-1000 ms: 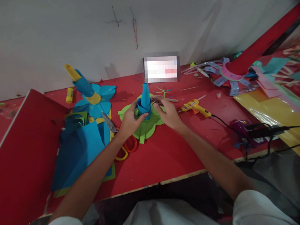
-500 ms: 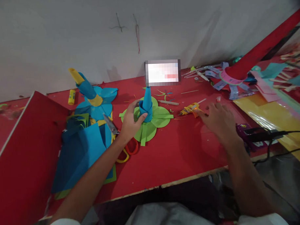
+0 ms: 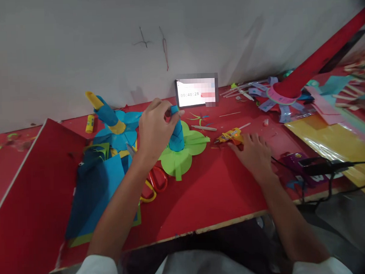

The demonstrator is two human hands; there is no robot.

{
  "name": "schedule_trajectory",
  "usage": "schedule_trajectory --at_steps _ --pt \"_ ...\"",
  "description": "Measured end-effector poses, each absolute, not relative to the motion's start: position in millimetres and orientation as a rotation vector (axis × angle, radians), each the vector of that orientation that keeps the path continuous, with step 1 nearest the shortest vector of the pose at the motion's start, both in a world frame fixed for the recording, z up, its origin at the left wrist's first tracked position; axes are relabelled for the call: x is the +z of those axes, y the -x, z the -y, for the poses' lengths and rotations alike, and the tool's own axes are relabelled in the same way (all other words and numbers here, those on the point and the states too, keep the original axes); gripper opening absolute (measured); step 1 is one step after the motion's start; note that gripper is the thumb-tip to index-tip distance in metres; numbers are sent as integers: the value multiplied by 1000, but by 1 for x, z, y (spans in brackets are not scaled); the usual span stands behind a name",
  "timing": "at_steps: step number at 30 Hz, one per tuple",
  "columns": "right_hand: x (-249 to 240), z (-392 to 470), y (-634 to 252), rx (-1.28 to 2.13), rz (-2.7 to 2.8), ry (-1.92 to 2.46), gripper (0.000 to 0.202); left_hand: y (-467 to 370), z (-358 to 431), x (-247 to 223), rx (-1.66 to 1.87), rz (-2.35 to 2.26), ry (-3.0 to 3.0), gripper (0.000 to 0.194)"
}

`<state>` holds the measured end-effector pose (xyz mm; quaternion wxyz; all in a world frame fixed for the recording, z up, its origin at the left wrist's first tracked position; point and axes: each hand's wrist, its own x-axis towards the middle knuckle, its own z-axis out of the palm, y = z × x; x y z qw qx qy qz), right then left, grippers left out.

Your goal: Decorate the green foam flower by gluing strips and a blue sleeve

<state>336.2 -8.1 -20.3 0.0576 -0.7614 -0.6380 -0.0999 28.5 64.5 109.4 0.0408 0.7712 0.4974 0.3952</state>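
Observation:
My left hand [image 3: 156,128] is closed in a pinch at the top of a blue paper cone, which stands inside a wider blue paper tube [image 3: 176,141]. Under the tube lies a green paper flower [image 3: 177,163] with rounded petals and narrow strips. A yellow hot glue gun [image 3: 232,136] with an orange light rests to the right, its nozzle towards the flower. Close behind it my right hand [image 3: 256,154] lies palm down, thumb and fingers apart, fingertips at its near end. Red-and-yellow-handled scissors [image 3: 154,186] are partly hidden by my left forearm.
A finished-looking blue paper flower [image 3: 116,133] and a glue stick [image 3: 90,123] are at left, near blue sheets [image 3: 100,188] and a red board [image 3: 37,198]. A phone [image 3: 195,92] leans on the wall. Cables [image 3: 327,166] and yellow film [image 3: 326,136] lie right.
My left hand has risen from the base of the blue tube to the cone's top, which now tilts slightly. My right hand has moved left, closer to the glue gun.

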Motion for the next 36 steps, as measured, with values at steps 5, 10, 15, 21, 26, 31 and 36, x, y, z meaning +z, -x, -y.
schedule_trajectory --at_steps 5,10,15,21,26,31,36 --pt "-27 6 -342 -338 1920 2270 52 -19 -62 130 1247 -1423 -2413 29" --pt "-27 6 -344 -316 1921 2263 53 -5 -65 138 1262 -1250 -2444 17" --pt "-30 5 -346 -307 1923 2242 52 1 -68 133 1195 -1263 -2380 27" --pt "-36 3 -349 -227 1807 2221 50 -1 -71 125 1041 -1261 -2380 26" --pt "-38 3 -353 -92 1613 2156 54 -1 -73 123 1008 -1356 -2344 17" --pt "-40 3 -356 72 1440 2094 63 2 -71 128 964 -1338 -2337 16" --pt "-19 0 -341 118 1439 2038 57 4 -70 123 986 -1301 -2387 20"
